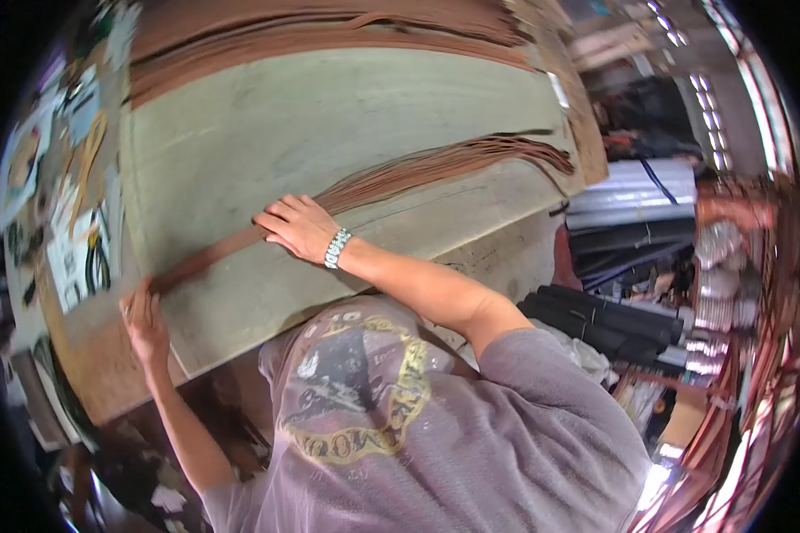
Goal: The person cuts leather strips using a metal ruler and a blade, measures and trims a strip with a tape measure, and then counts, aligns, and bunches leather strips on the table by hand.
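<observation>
A long bundle of thin brown strips, which look like leather, (444, 169) lies slantwise across the table. At its right end the strips fan out loosely; toward the left they run close together as a flat band. My right hand (302, 228), with a metal-banded watch (336, 248) on the wrist, is laid over the middle of the bundle, fingers on the far side and thumb on the near side. At the bundle's left end is my left hand (148, 327), its fingers raised and extended, the fingertips touching the strip ends.
More brown strips (329, 44) lie in a wide stack along the table's far side. The pale table surface (240, 115) has a wooden border. Papers and tools (76, 240) lie at the left. Black rolls (604, 324) and a pale wrapped roll (636, 191) are stacked at the right.
</observation>
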Tool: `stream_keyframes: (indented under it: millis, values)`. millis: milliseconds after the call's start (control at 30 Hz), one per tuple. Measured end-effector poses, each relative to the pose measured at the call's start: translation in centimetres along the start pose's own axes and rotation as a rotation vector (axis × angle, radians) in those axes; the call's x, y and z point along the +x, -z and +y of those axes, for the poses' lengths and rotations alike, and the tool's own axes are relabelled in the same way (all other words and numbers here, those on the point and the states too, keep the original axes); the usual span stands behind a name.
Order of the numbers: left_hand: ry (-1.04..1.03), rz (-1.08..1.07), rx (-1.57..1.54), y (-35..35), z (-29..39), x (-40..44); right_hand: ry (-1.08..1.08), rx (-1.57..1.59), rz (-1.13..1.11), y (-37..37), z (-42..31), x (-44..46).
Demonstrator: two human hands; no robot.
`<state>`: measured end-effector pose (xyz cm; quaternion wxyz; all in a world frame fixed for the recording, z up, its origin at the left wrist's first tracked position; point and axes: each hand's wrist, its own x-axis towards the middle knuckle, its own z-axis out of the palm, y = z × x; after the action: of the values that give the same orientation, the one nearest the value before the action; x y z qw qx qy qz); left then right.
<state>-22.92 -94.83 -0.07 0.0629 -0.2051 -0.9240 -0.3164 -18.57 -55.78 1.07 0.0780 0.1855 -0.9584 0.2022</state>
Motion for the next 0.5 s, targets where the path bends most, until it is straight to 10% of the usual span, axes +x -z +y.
stream_keyframes:
  millis: [200, 500]
  values:
    - [-0.171, 0.070, 0.524, 0.0, 3.9, 0.9, 0.001, -0.120, 0.114, -1.2, 1.2, -1.5]
    - [-0.023, -0.189, 0.294, -12.8, 19.2, 4.7, 0.015, -0.202, 0.185, -1.6, 1.6, -2.0]
